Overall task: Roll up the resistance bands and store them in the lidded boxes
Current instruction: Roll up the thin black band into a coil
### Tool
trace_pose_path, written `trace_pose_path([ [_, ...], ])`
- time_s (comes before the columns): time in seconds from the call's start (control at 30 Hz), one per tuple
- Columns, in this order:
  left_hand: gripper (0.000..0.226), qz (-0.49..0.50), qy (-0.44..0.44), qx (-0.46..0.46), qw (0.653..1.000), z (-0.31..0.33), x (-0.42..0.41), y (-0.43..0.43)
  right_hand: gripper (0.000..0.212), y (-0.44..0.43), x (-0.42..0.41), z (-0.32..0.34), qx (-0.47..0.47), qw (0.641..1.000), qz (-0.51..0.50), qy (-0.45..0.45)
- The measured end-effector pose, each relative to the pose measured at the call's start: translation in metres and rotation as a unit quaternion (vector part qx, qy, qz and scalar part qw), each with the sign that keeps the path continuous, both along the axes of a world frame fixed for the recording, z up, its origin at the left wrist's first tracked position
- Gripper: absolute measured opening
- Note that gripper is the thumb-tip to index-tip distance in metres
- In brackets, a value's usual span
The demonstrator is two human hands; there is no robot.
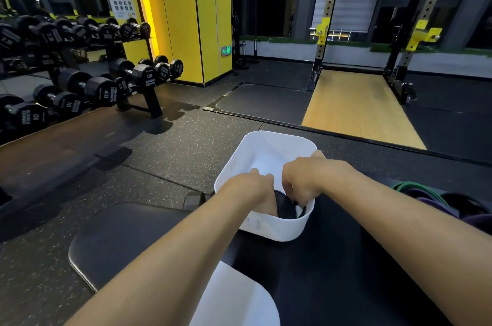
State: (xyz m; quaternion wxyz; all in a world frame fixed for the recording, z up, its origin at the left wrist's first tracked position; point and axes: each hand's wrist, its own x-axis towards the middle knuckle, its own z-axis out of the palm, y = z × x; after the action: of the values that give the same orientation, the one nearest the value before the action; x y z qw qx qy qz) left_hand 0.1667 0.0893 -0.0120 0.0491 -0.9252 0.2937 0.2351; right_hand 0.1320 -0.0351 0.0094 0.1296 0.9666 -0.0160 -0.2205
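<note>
Both your arms reach forward and your hands dip down into the white box (269, 144). Your right hand (306, 179) is curled and pinches the rolled black band (286, 208), which sits at the near side of the box. Your left hand (250, 185) touches the roll, but its fingers are hidden, so its grip is unclear. The box is smooth plastic with round corners, on the padded black surface (119, 240). The flat white lid (234, 299) lies nearer you.

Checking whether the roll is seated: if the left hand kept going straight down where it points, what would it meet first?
The left hand points down into the white box; probably the black rolled band beside it first, else the box floor. The near wall hides its fingertips.
</note>
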Motion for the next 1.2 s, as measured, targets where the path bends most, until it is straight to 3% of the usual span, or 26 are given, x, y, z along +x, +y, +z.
trace_pose_path([
  [0.17, 0.082, -0.012, 0.025, 0.019, 0.999, -0.002, 0.005, 0.003, 0.033, -0.001, 0.007, 0.009, 0.037, 0.997, -0.041, 0.056],
  [0.37, 0.078, -0.022, 0.039, -0.029, 0.999, -0.004, 0.013, 0.011, 0.019, 0.005, 0.011, 0.001, -0.006, 0.997, -0.026, 0.066],
  [0.47, 0.075, -0.025, 0.039, -0.056, 0.997, -0.01, 0.013, 0.012, 0.024, 0.003, 0.012, 0.007, 0.018, 0.994, -0.033, 0.101],
  [0.57, 0.074, -0.027, 0.04, -0.066, 0.997, -0.011, 0.014, 0.013, 0.015, 0.007, 0.013, 0.002, -0.007, 0.996, -0.029, 0.087],
  [0.63, 0.075, -0.037, 0.037, -0.053, 0.997, -0.011, 0.015, 0.013, 0.024, 0.008, 0.012, -0.003, -0.019, 0.997, -0.025, 0.077],
  [0.73, 0.076, -0.046, 0.023, -0.031, 0.998, -0.01, 0.015, 0.014, 0.012, 0.003, 0.008, 0.001, 0.022, 0.997, -0.018, 0.075],
  [0.8, 0.077, -0.043, 0.023, -0.03, 0.998, -0.01, 0.013, 0.014, 0.019, -0.006, 0.002, 0.006, 0.093, 0.992, -0.041, 0.076],
  [0.87, 0.076, -0.038, 0.024, -0.032, 0.998, -0.009, 0.013, 0.014, 0.03, -0.013, -0.004, 0.005, 0.15, 0.987, -0.062, 0.0],
  [0.93, 0.075, -0.028, 0.024, -0.035, 0.999, -0.008, 0.014, 0.014, 0.037, -0.018, -0.013, -0.003, 0.139, 0.968, -0.059, -0.202],
  [1.0, 0.073, -0.017, 0.03, -0.043, 0.998, -0.008, 0.014, 0.013, 0.033, -0.022, -0.028, -0.011, 0.104, 0.909, -0.101, -0.39],
  [1.03, 0.071, -0.015, 0.033, -0.047, 0.998, -0.008, 0.014, 0.013, 0.029, -0.024, -0.036, -0.015, 0.117, 0.887, -0.144, -0.423],
  [1.1, 0.069, -0.015, 0.031, -0.055, 0.998, -0.009, 0.013, 0.013, 0.023, -0.025, -0.048, -0.021, 0.182, 0.882, -0.229, -0.37],
  [1.2, 0.069, -0.029, 0.034, -0.062, 0.997, -0.007, 0.011, 0.014, 0.018, -0.024, -0.048, -0.029, 0.311, 0.862, -0.27, -0.295],
])
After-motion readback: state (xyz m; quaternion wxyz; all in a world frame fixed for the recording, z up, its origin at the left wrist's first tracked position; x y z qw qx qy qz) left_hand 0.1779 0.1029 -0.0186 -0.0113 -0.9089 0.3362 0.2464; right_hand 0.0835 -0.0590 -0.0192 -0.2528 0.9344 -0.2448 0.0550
